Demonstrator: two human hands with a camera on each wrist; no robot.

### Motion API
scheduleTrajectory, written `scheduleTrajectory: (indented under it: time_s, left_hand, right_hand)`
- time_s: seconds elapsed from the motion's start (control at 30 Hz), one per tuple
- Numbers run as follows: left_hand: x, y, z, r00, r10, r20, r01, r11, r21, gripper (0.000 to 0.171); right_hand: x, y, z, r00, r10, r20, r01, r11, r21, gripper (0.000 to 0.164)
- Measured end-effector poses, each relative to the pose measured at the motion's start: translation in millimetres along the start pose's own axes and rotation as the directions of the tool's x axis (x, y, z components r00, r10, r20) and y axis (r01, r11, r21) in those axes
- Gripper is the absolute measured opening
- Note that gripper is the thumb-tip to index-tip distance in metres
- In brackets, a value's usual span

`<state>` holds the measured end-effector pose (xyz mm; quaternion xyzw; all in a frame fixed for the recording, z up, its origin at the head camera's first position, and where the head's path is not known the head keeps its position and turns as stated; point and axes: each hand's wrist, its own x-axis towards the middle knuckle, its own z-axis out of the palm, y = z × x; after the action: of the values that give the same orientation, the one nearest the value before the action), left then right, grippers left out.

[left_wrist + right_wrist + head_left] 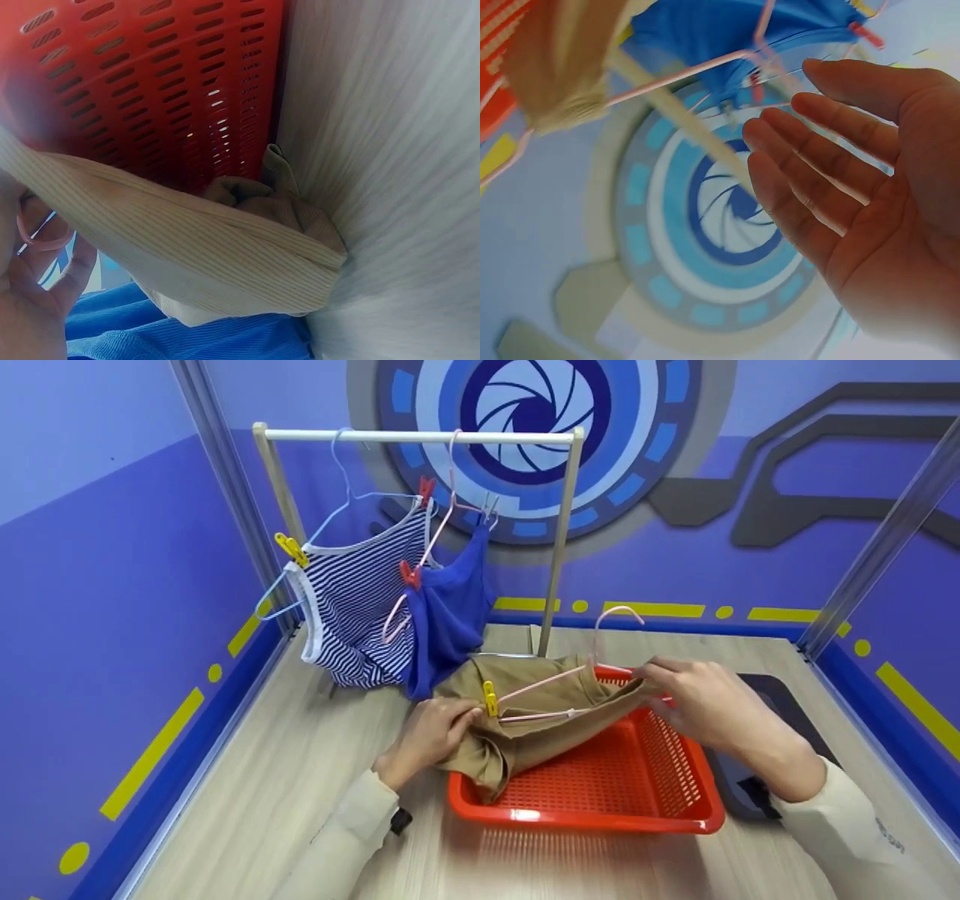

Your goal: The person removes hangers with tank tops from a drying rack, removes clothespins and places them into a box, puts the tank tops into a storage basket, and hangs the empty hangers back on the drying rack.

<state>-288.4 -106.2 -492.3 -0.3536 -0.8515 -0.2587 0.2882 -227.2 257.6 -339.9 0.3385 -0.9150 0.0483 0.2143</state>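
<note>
A brown garment [540, 735] lies slantwise over the left and back of a red basket [585, 819]. A pink hanger [544, 684] runs along its upper edge, with a yellow clothespin [490, 699] at the left part. My left hand [442, 727] pinches the garment beside that clothespin. In the left wrist view, its fingers [71, 274] are by the cloth and a pink hanger loop. At the garment's right end is my right hand [701, 701]. The right wrist view shows this hand [870, 180] with extended fingers and a bare palm, apart from the blurred garment [562, 67].
Behind, a rack [420, 436] carries a striped top [367, 585] and a blue garment [454, 600] on hangers, held with clothespins. A dark flat mat [780, 712] lies right of the basket. Walls enclose the wooden table [300, 765].
</note>
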Motion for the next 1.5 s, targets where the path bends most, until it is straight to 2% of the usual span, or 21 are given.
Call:
scheduleTrajectory:
  time_s: [0.2,0.4,0.67,1.03,1.3,1.5]
  left_hand:
    - [-0.6,-0.1,1.9,1.000,-0.004,0.002,0.004,1.000,0.008,0.015]
    - [0.6,1.7,0.7,1.000,0.001,0.003,-0.001,1.000,0.010,0.015]
    - [1.3,2.2,-1.8,1.000,-0.004,0.014,0.004,1.000,0.008,0.017]
    - [0.8,1.7,-0.3,1.000,0.021,-0.005,-0.021,0.999,0.027,0.014]
    - [0.6,1.0,-0.4,1.000,0.005,0.015,-0.005,1.000,-0.014,0.015]
    - [0.8,1.3,-2.6,1.000,-0.004,0.030,0.004,1.000,-0.009,0.016]
  right_hand:
    - [20,-16,3,0.996,-0.081,-0.028,0.081,0.997,-0.006,0.029]
    - [39,-28,11,0.989,-0.139,-0.052,0.142,0.988,0.058,0.029]
    - [64,-42,29,0.978,-0.204,-0.045,0.208,0.969,0.132,0.026]
    - [100,-59,60,0.974,-0.225,0.030,0.206,0.929,0.306,0.026]
    - [115,-73,83,0.962,-0.255,0.094,0.215,0.926,0.309,0.030]
    - [122,-79,94,0.964,-0.225,0.138,0.184,0.948,0.261,0.030]
